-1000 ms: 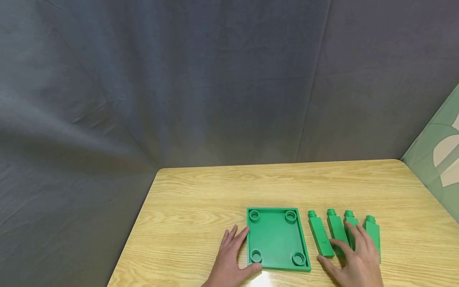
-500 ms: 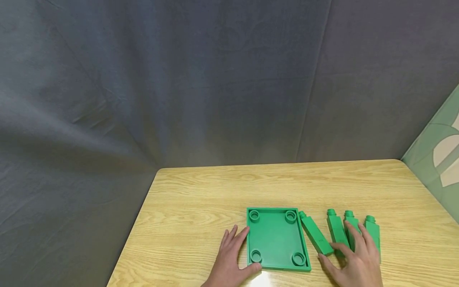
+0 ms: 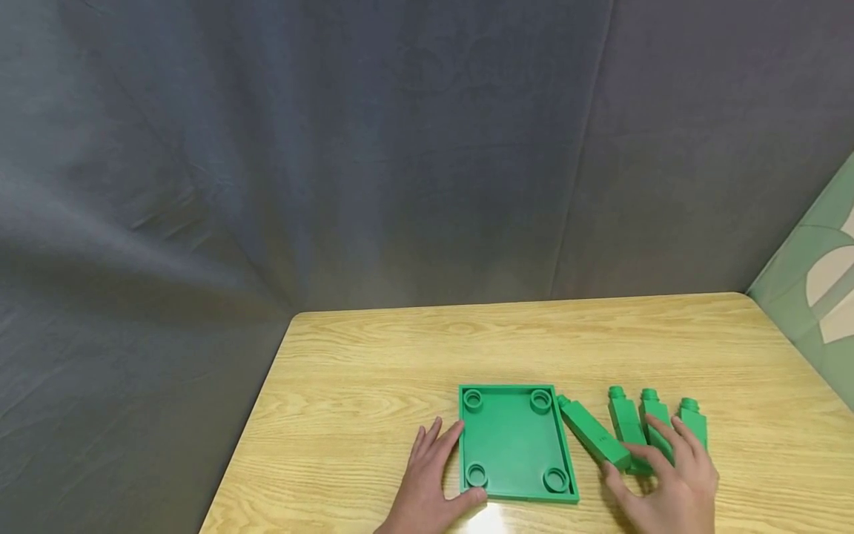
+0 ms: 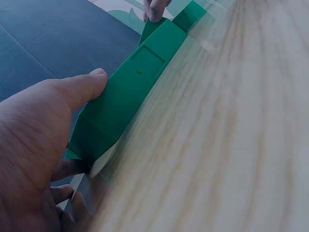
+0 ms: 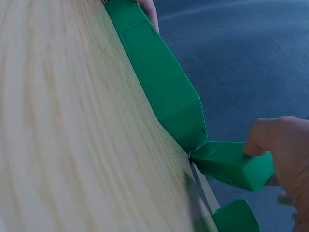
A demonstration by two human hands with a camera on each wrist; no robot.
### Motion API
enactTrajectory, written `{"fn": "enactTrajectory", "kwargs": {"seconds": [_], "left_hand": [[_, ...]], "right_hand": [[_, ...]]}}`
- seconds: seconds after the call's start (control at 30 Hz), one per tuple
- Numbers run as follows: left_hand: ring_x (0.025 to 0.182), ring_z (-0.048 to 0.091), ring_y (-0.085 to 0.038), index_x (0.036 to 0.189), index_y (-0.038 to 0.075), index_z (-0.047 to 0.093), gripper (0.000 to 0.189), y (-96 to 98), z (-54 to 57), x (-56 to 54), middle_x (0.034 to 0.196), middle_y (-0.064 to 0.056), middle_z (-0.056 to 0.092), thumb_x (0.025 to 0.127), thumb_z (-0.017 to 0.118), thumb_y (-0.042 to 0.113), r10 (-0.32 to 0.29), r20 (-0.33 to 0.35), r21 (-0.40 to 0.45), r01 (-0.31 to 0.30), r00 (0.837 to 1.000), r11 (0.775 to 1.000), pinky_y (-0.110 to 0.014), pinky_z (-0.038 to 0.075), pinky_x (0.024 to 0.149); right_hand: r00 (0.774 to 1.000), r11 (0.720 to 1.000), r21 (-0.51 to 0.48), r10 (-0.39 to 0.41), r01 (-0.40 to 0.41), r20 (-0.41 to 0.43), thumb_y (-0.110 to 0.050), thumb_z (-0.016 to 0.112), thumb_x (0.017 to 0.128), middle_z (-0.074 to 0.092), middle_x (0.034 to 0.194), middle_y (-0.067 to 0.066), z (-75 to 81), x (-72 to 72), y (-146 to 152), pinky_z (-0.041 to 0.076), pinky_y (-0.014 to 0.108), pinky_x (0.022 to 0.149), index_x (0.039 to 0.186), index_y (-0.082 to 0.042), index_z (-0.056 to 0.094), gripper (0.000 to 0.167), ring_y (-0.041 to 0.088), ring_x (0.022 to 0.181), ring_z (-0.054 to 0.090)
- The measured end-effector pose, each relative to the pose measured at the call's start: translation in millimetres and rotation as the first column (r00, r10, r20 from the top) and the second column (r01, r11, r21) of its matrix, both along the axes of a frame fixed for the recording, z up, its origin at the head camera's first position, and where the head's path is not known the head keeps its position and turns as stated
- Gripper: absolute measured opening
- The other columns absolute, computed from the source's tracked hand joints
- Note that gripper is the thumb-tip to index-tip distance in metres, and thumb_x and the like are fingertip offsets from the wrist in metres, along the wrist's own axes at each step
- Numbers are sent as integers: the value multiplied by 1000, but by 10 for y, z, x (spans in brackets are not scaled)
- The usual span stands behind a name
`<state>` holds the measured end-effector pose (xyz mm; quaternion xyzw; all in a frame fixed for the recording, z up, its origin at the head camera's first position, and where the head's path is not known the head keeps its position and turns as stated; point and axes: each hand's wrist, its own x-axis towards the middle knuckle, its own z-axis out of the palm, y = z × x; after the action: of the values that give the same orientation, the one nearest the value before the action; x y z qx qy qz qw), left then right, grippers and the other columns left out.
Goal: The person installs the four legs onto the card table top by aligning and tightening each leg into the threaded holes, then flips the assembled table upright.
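In the head view, a square green tray (image 3: 510, 445) lies on the wood-grain counter (image 3: 353, 393), a round socket (image 3: 473, 401) inside each corner. The left hand (image 3: 427, 486) is at its near left corner, fingers spread, thumb at the near edge and index fingertip at the left edge. The right hand (image 3: 674, 482) pinches the near end of a slanted post (image 3: 590, 430) between thumb and index finger; this post lies right of the tray, its tip just beside the tray's right edge. Three more posts (image 3: 626, 424) lie farther right, threaded ends pointing away, partly hidden by that hand; whether its other fingers touch them, I cannot tell. Grey cloth (image 3: 427, 148) hangs beyond the counter. In the left wrist view, the left thumb lies against the tray's outer side, which carries a small mark. In the right wrist view, the right thumb lies on the slanted post, whose tip is hidden; the end of another post shows below.
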<state>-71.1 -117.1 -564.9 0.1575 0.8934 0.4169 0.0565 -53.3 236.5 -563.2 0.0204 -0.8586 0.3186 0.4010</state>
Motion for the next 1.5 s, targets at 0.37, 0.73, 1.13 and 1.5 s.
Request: {"fn": "enactTrajectory", "kwargs": {"seconds": [0.37,0.73,1.13,1.5], "left_hand": [[164,24,-57,175,34,36,99,-3,-24,0,174,-16,45,93,80,66,6,-16,-8,-7,1000,1000,-86,25,123],[163,21,-60,175,37,37,112,-2,-1,3,176,-22,38,82,90,69,27,19,-21,-26,999,999,-85,30,121],[162,21,-63,176,38,32,113,18,-17,-17,177,-22,36,84,88,70,14,4,-54,-13,1000,998,-87,30,120],[162,19,-64,176,40,32,109,0,-20,-25,177,-22,35,86,87,68,13,38,-23,-12,999,1000,-90,29,118]], "right_hand": [[997,987,-153,36,-46,-66,-62,71,100,56,138,-36,109,51,-55,27,48,124,103,7,79,70,-6,148,41],[982,967,-195,139,-163,-131,-51,73,107,62,138,-33,97,56,-98,23,29,130,117,16,73,68,-15,133,54],[939,875,-342,333,-342,-86,39,61,87,69,137,-10,318,139,-177,51,11,109,138,25,57,53,1,127,66],[723,571,-470,643,-673,-253,38,55,93,71,139,16,511,68,-295,55,17,109,140,31,48,48,17,133,68]]}}
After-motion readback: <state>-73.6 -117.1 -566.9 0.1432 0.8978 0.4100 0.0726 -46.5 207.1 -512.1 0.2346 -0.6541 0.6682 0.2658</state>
